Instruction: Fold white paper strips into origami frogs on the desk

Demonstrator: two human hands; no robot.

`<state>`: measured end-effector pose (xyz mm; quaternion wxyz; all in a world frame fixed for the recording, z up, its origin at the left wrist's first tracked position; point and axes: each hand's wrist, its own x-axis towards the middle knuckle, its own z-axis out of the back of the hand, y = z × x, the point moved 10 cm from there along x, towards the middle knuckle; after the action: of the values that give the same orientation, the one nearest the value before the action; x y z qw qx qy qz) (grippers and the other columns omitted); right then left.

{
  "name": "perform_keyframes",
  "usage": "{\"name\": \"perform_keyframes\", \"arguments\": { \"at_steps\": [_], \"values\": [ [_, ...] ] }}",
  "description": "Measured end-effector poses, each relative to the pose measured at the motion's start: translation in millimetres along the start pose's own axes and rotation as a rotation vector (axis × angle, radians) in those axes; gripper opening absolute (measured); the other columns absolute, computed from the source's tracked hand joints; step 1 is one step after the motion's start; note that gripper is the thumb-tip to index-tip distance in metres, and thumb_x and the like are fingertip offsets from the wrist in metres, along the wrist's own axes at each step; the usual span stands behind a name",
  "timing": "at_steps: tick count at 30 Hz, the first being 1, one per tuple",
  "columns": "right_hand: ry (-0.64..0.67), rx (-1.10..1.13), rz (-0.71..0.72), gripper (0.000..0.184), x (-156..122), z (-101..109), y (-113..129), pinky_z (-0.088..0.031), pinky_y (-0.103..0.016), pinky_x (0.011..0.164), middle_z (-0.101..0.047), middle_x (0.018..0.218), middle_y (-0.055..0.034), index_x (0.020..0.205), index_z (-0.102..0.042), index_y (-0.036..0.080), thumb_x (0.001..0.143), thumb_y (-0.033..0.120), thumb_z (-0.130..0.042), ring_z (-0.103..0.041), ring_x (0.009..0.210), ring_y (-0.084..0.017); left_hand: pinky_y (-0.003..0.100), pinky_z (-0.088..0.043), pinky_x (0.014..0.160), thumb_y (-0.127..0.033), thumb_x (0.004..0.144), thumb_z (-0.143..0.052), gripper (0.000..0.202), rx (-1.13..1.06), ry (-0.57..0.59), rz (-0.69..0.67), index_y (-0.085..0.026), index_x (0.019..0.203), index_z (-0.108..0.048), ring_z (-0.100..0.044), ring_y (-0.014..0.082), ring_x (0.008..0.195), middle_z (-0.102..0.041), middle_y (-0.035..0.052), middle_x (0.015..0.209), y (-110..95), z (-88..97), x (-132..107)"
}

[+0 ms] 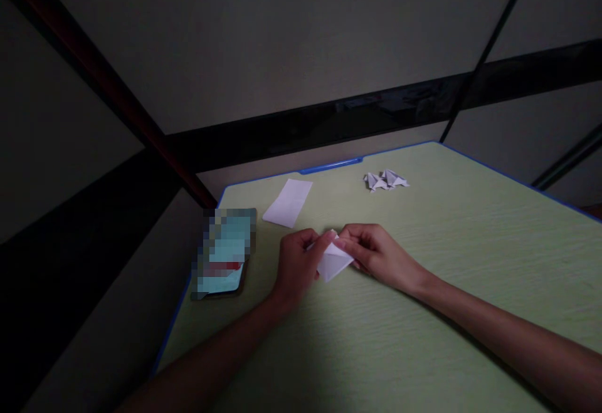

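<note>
two bare forearms come in from the bottom edge, one from the lower left, one from the lower right, and they meet over the pale green surface (423, 313). left hand (296, 262) is curled, fingers closed onto the left side of a folded white paper (333, 264). right hand (376, 251) pinches the same piece from the other side, thumb and fingertips closed on its upper edge. so both hands grip it. the paper shows a pointed, triangular flap aimed down toward the camera, its lower tip on or just above the surface; which one is hard to tell in this dim light.

just left of the left hand lies a phone (223, 253), flat, near the surface's left rim, screen lit bluish and blurred. beyond the hands, a plain white paper strip (288, 202) lies flat and slightly angled, apart from everything else. further back and to the right sits a little cluster of folded paper figures (385, 180), touching one another, well clear of the hands. a blue rim (332, 164) runs along the far side of the surface.
</note>
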<state>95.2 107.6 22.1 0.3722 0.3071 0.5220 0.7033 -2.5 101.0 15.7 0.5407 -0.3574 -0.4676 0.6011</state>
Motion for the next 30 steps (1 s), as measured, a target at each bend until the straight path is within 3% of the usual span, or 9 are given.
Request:
{"name": "perform_keyframes", "arguments": {
  "at_steps": [8,13,22,30],
  "values": [
    [0.039,0.219,-0.014,0.028,3,-6,-2,-0.026,-0.017,0.038,-0.042,0.046,0.0053,0.061,-0.045,0.015,0.076,0.038,-0.045,-0.035,0.038,-0.004,0.018,-0.022,0.034,-0.04,0.065,-0.053,0.042,0.044,-0.141,-0.028,-0.016,0.037,-0.033,-0.029,0.004,0.034,-0.028,-0.0076,0.034,-2,17.4,1],
    [0.032,0.223,-0.093,0.026,4,-5,-7,-0.028,-0.017,0.036,-0.045,0.045,0.0053,0.057,-0.046,0.014,0.063,0.034,-0.062,-0.038,0.035,-0.003,0.017,-0.022,0.032,-0.037,0.065,-0.052,0.039,-0.022,-0.083,-0.046,-0.016,0.039,-0.034,-0.03,0.0042,0.034,-0.03,-0.0075,0.035,-3,11.3,4],
    [0.038,0.314,-0.08,0.022,3,-9,-9,-0.038,-0.018,0.042,-0.054,0.051,0.0032,0.064,-0.051,0.013,0.055,0.022,-0.069,-0.047,0.042,-0.005,0.016,-0.025,0.032,-0.036,0.064,-0.054,0.034,-0.107,-0.097,-0.031,-0.016,0.042,-0.038,-0.035,0.0048,0.034,-0.036,-0.007,0.037,0,13.1,4],
    [-0.014,0.388,-0.063,0.021,6,2,-6,-0.038,-0.018,0.043,-0.057,0.051,0.0016,0.062,-0.051,0.012,0.055,0.018,-0.069,-0.048,0.04,-0.005,0.018,-0.028,0.038,-0.033,0.063,-0.057,0.025,-0.232,0.087,-0.005,-0.012,0.05,-0.052,-0.038,0.0053,0.039,-0.046,-0.0038,0.041,-1,-7.0,4]
  ]
}}
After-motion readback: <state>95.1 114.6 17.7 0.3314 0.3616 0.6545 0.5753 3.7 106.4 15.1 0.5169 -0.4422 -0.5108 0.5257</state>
